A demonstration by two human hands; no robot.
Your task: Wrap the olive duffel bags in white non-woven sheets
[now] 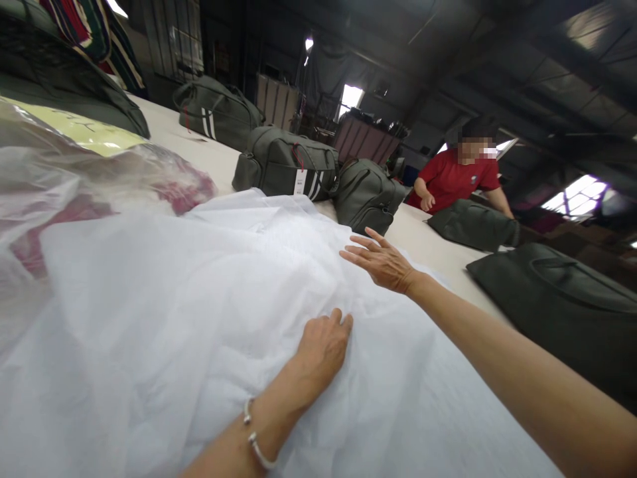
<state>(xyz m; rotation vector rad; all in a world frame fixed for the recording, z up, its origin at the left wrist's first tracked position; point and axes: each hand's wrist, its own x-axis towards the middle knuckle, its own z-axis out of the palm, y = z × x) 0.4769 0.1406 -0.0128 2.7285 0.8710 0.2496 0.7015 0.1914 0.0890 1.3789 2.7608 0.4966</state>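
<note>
A large white sheet (pixel 199 285) of thin, crinkled material spreads over the table in front of me. Down on its middle is my left hand (pixel 323 348), a metal cuff bracelet at the wrist. Its fingers are curled in against the sheet, and the fingertips are partly hidden. Farther forward and to the right, my right hand (pixel 383 262) is over the sheet's far part with fingers stretched and spread, holding nothing. Whether its palm touches the sheet I cannot tell. Just beyond that hand stands a dark green duffel bag (pixel 371 196).
More green bags line the pale table (pixel 415 239), including a tagged, white-striped bag (pixel 286 162) and a large bag (pixel 557 299) at right. Clear plastic wrapping (pixel 124 172) with a yellow sheet lies left. Across the table, a person in red (pixel 455 176) handles another bag (pixel 472 222).
</note>
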